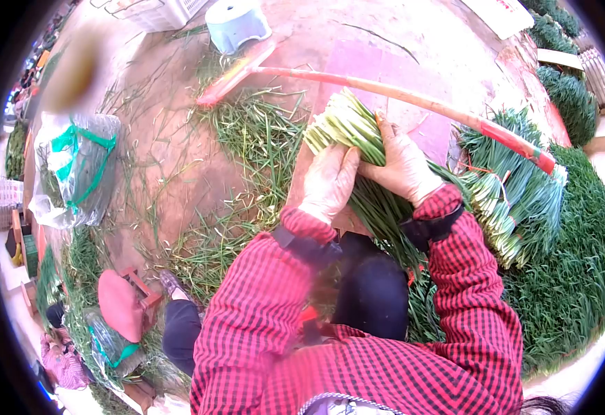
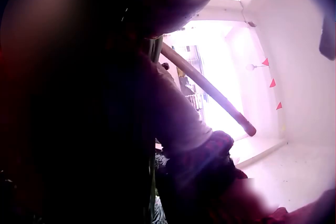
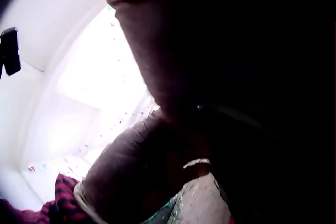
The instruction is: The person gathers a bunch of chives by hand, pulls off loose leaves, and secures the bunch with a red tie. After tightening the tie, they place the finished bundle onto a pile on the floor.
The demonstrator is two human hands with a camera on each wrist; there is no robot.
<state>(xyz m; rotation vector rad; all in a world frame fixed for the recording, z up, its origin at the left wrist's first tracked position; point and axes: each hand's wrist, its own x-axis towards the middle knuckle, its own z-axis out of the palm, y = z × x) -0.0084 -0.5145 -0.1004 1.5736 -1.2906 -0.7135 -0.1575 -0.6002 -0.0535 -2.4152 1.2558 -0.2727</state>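
Note:
A bunch of garlic chives (image 1: 354, 128) is held between both hands, its pale stem ends up and away from the body, green leaves trailing toward the knees. On its left side the left hand (image 1: 330, 180) grips it, thumb along the stems. The right hand (image 1: 407, 166) wraps the other side, with fingers partly hidden behind the bunch. In the left wrist view the right hand (image 2: 181, 111) shows beside a dark foreground. Mostly shadow fills the right wrist view, where the left hand (image 3: 142, 166) appears low down and the bunch is barely visible.
A long red-handled tool (image 1: 385, 90) lies just beyond the hands, over a pinkish board (image 1: 358, 66). Tied chive bundles (image 1: 496, 200) and a green heap (image 1: 572, 290) lie right. Loose leaves (image 1: 254, 131) litter the floor; a blue stool (image 1: 236, 28) and wrapped package (image 1: 84, 169) stand left.

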